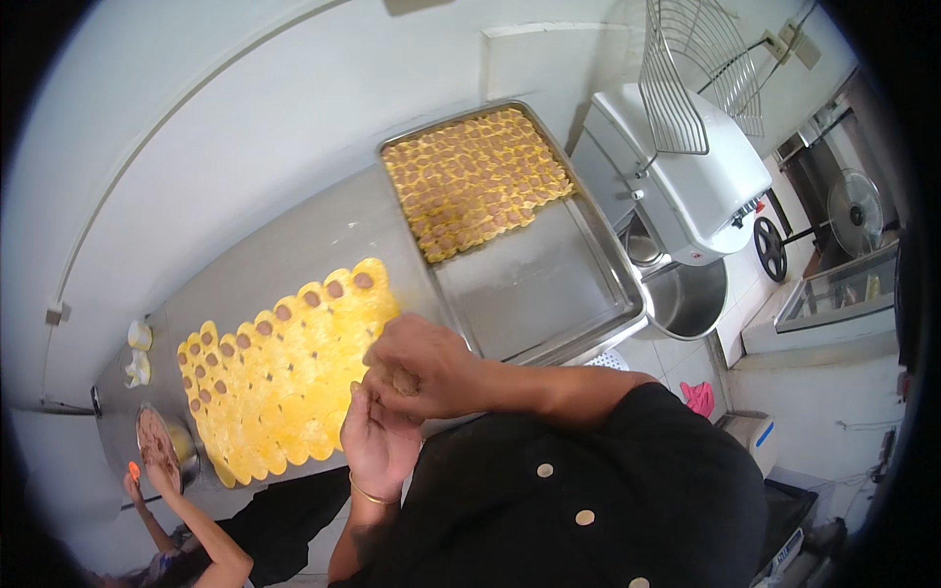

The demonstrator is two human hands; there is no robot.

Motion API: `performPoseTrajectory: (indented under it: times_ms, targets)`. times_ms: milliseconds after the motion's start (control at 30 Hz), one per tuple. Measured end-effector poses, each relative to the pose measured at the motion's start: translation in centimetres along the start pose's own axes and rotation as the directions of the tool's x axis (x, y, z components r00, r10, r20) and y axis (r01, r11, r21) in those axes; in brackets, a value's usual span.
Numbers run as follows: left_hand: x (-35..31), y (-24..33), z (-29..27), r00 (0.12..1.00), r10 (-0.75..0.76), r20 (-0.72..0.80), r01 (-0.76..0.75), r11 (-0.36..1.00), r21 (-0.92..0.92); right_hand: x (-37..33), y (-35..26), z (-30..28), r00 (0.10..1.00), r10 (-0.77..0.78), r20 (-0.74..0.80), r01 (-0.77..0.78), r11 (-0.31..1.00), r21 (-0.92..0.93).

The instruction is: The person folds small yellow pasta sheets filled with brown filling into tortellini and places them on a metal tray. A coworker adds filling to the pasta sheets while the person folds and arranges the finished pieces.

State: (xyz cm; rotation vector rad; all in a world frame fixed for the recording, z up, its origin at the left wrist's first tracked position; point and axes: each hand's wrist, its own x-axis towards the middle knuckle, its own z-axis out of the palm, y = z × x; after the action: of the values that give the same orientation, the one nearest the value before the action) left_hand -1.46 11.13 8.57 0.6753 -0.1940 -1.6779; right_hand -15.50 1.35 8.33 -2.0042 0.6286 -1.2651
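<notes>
My right hand point(426, 367) is closed in a fist around brown paste point(405, 381), some of which shows at the edge of the fist. Just below it, my left hand point(382, 443) is turned palm up, its fingers apart and partly hidden behind the right hand. Both hands are over the near right corner of a sheet of yellow, scallop-edged dough rounds point(284, 392) on the metal table. Small brown balls point(283, 313) sit on the rounds along the sheet's far and left edges.
Behind my right arm, a large metal tray point(529, 294) holds yellow rounds topped with brown balls point(470, 186). At far left, a co-worker's hand point(165, 478) reaches into a bowl of brown paste point(154, 436). A white mixer point(676, 176) with a steel bowl point(691, 299) stands right.
</notes>
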Motion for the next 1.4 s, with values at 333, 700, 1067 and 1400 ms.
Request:
performPoseTrajectory:
  times_ms: [333, 700, 1067, 1400]
  targets:
    - [13.5, -10.3, 2.1, 0.913, -0.407, -0.017, 0.403, 0.895, 0.191, -9.6, 10.2, -11.7, 0.925, 0.348, -0.154, -0.375, 0.902, -0.216]
    - [26.8, -19.0, 5.1, 0.901, -0.432, -0.033, 0.400, 0.802, 0.444, -11.6, 18.5, -22.8, 0.696, 0.618, -0.367, -0.712, 0.659, -0.241]
    - [32.8, -21.6, 2.4, 0.911, -0.379, -0.166, 0.409, 0.764, 0.499, -7.6, 26.6, -20.9, 0.553, 0.710, -0.437, -0.833, 0.454, -0.316]
    - [20.6, -12.4, -0.7, 0.925, -0.370, -0.083, 0.365, 0.811, 0.458, -8.5, 25.0, -20.4, 0.492, 0.752, -0.439, -0.851, 0.307, -0.426]
